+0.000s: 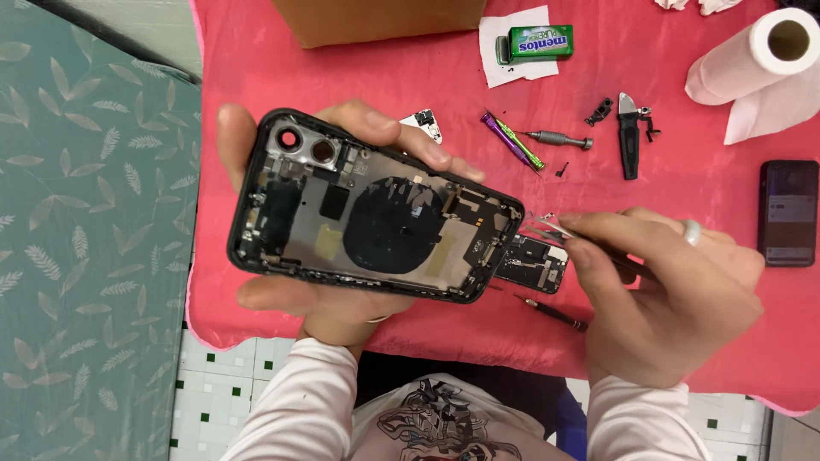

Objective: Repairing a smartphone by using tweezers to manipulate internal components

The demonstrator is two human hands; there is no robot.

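The left hand cradles an opened phone shell above the red worktop, its grip closed round the edges. The right hand pinches metal tweezers (tips at the shell's lower end), over a circuit board.

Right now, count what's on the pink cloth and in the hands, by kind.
Phones and phone parts: 3 (opened phone shell, circuit board, black phone)
Hand tools: 5 (tweezers, purple driver, grey driver, dark driver, black-handled tool)
Paper towel roll: 1
Total: 9
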